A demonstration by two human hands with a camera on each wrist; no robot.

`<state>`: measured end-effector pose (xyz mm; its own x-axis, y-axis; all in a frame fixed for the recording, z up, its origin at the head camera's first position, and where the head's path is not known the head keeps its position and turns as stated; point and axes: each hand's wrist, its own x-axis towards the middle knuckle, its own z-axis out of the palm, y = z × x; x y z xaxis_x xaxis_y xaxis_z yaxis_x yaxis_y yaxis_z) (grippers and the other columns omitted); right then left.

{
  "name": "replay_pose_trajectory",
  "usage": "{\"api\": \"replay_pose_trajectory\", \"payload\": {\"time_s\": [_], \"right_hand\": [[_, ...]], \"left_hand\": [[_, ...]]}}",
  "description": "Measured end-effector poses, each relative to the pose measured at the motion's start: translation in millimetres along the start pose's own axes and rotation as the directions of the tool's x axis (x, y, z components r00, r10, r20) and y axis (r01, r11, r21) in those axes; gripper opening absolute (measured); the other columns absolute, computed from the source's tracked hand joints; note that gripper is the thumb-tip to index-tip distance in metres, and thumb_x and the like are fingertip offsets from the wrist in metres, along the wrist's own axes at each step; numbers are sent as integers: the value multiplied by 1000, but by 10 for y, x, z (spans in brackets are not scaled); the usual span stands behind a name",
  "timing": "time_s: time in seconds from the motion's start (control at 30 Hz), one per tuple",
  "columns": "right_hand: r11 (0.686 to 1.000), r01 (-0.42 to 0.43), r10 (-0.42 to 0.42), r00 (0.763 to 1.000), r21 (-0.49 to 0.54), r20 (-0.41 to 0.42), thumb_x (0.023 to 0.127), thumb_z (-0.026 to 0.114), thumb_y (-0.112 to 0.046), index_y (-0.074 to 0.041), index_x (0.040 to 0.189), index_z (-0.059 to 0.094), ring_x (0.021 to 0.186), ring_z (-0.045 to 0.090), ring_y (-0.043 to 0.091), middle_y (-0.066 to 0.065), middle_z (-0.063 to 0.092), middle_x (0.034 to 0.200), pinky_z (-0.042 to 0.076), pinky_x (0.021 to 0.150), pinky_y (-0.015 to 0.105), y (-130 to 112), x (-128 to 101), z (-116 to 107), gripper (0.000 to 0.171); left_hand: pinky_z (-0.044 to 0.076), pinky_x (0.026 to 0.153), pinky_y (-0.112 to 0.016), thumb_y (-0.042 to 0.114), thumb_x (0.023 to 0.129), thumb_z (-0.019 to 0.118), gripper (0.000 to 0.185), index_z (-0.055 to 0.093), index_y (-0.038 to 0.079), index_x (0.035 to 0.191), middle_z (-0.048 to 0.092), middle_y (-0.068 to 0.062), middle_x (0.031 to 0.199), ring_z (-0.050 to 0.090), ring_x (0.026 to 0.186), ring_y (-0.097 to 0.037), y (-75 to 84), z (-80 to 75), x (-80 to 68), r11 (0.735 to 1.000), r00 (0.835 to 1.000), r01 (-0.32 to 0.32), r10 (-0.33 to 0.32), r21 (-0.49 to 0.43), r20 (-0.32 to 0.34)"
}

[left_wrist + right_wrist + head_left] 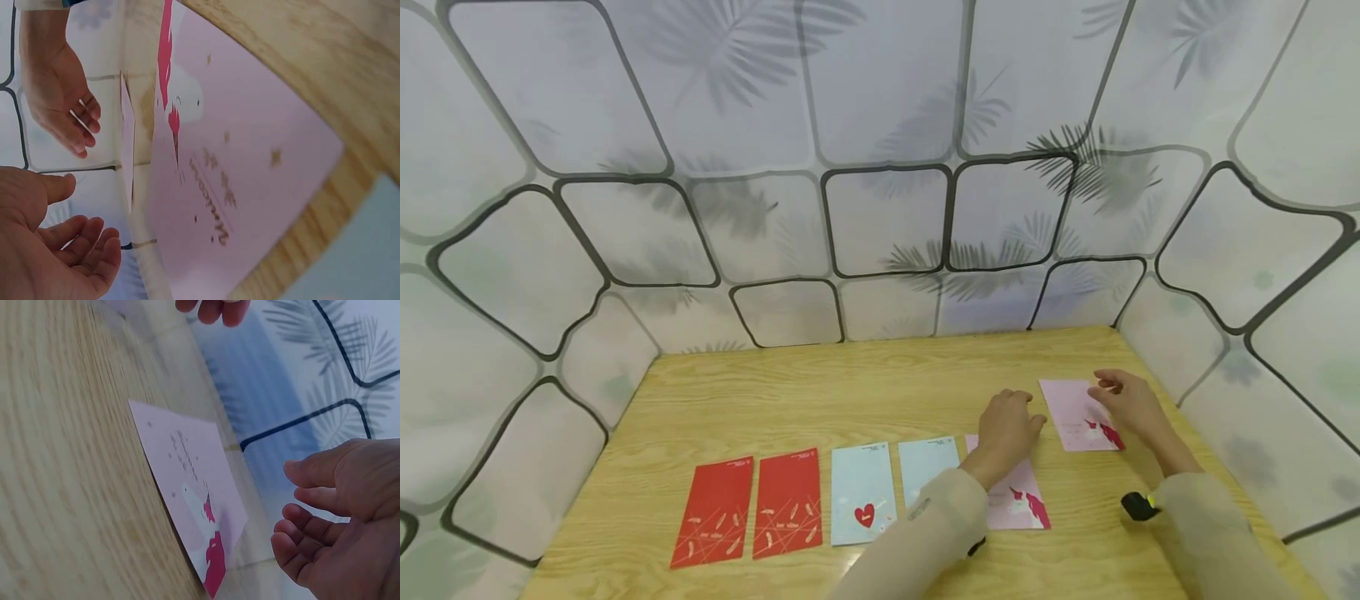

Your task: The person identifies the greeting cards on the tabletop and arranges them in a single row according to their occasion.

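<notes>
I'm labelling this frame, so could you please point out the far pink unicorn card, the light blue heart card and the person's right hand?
Far pink unicorn card (1075,414): head view, blank upper middle.
Light blue heart card (862,483): head view, card centre.
Right hand (1129,402): head view, back of hand.

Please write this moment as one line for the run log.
left hand: open, over pink card | right hand: open, beside second pink card

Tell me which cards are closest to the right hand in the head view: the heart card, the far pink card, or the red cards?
From the right hand:
1. Far pink card, right under its fingers.
2. Heart card, mid-row, left.
3. Red cards, far left end.
</notes>
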<state>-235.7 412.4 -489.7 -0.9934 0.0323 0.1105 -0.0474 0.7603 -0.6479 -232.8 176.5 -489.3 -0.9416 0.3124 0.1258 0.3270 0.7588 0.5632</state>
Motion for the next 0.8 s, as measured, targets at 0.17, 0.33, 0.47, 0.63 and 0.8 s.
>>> {"api": "replay_pose_trajectory", "payload": {"time_s": [0.17, 0.33, 0.47, 0.63, 0.8], "right_hand": [[1000, -11, 10, 999, 15, 37, 103, 64, -14, 20, 139, 47, 112, 57, 51, 41, 56, 126, 55, 78, 40, 129, 111, 9, 52], [999, -41, 40, 994, 4, 104, 102, 66, -16, 22, 142, 41, 118, 53, 56, 44, 50, 134, 51, 93, 60, 177, 187, 21, 61], [998, -54, 58, 989, -33, 133, 101, 68, -18, 23, 142, 39, 121, 50, 58, 45, 48, 136, 45, 99, 66, 206, 245, 31, 65], [997, -45, 54, 988, -67, 147, 98, 71, -20, 25, 138, 42, 122, 50, 60, 45, 50, 135, 42, 101, 67, 249, 329, 56, 66], [996, 8, 4, 991, -88, 137, 91, 79, -18, 28, 129, 49, 118, 52, 61, 46, 54, 126, 44, 99, 66, 284, 386, 94, 66]], "left_hand": [[52, 88, -21, 37, 95, 76, 37, 73, 15, 125, 69, 2, 119, 63, 107, -11, 77, 68, 20, 999, 1000, 7, -7, 36, 12], [52, 90, -22, 37, 95, 76, 39, 72, 14, 126, 68, 0, 120, 63, 109, -12, 94, 149, 57, 998, 999, 25, -26, 56, 20], [52, 92, -22, 38, 95, 76, 41, 71, 14, 127, 66, 0, 120, 61, 111, -12, 95, 246, 90, 996, 998, 39, -42, 79, 47], [50, 93, -21, 46, 94, 75, 44, 71, 13, 123, 65, 0, 116, 59, 109, -12, 132, 366, 122, 982, 997, 23, -38, 185, 74], [48, 94, -21, 59, 91, 72, 54, 71, 14, 122, 65, 2, 114, 57, 107, -12, 223, 448, 107, 925, 997, -29, -1, 380, 79]]}}
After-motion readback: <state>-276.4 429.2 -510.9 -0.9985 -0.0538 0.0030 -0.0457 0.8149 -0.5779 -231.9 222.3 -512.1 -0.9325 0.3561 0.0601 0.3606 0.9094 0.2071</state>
